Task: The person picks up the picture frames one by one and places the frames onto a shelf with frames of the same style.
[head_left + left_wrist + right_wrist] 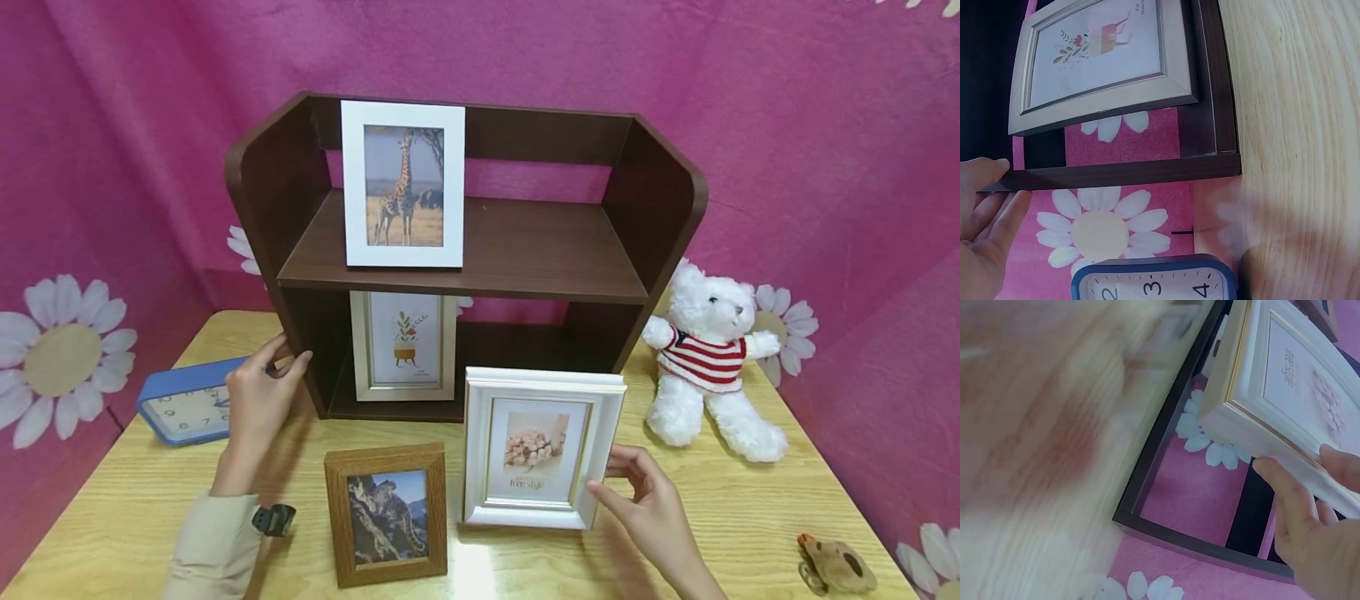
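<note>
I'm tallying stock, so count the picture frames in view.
4: the giraffe frame on the upper shelf, the plant frame on the lower shelf, the brown frame on the table, and the flower frame in the right hand. Any behind these would be hidden.

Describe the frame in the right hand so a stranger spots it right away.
Find the dark brown two-tier shelf. In front of its lower tier, toward the right, the right hand grips a white frame by its right edge. Unlike the white giraffe frame on the upper tier, it has gold inner trim and shows a pale pink bouquet.
</note>
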A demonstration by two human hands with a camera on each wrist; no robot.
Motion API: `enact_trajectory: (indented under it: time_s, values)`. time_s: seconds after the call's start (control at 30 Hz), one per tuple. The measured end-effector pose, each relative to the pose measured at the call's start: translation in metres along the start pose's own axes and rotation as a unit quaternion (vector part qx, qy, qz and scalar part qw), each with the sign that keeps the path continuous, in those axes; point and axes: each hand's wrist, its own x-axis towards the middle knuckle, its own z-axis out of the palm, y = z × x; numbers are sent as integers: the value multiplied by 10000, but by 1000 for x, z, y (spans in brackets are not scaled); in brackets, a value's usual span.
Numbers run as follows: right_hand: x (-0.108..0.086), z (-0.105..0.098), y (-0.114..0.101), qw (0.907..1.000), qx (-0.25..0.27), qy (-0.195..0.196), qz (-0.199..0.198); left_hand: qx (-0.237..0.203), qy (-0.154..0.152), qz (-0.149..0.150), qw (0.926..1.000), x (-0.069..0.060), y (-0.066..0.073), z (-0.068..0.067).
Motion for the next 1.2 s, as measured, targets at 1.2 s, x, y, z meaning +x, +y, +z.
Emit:
enact_trajectory:
  time_s: [1.2]
  values:
    - [65, 24, 26, 9951, -127, 780, 602, -140, -19, -104, 9998, 0, 2, 0]
